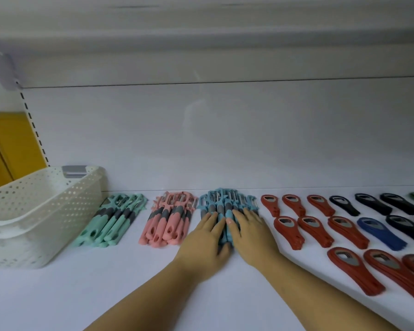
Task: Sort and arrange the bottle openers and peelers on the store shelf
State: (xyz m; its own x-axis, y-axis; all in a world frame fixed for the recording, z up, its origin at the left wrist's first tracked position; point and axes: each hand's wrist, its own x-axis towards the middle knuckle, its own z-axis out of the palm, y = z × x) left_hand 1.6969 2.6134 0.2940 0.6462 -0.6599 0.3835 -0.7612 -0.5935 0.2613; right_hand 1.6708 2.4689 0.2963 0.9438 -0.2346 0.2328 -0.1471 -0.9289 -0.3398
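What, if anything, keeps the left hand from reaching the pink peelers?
Likely nothing, so yes: the left hand rests on the blue peelers, right beside the pink peelers, with nothing lying between.

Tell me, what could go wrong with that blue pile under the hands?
Pushed unevenly by the left hand and right hand, the stacked blue peelers could slide into the pink peelers or red bottle openers beside them. Their metal blades lie bare at the far end, so a hand sliding forward might get nicked.
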